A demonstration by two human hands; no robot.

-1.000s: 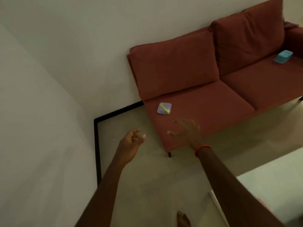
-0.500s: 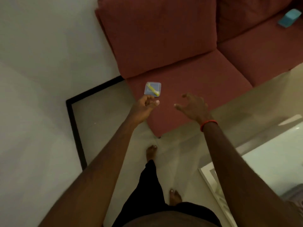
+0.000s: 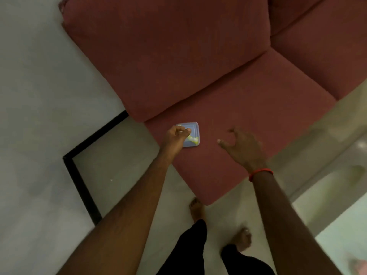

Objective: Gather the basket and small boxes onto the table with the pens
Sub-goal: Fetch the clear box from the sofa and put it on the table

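A small pale-blue square box [image 3: 193, 135] with a yellow mark on its lid lies on the left seat of the red sofa [image 3: 258, 110], near the seat's left edge. My left hand [image 3: 175, 138] is over the box's left part, with thumb and fingers curled together on it. I cannot tell whether they grip it. The box still rests flat on the cushion. My right hand [image 3: 243, 148], with a red band at the wrist, hovers over the seat to the right of the box, fingers spread and holding nothing.
The sofa's back cushion [image 3: 168, 56] rises behind the box. A black strip [image 3: 79, 175] runs along the floor by the white wall at left. A pale table corner [image 3: 341, 235] shows at the bottom right. My bare feet [image 3: 196, 209] stand at the sofa's front corner.
I have stepped closer and leaned over the sofa. My left hand has moved forward from short of the box to on top of it. My right hand stays spread beside it.
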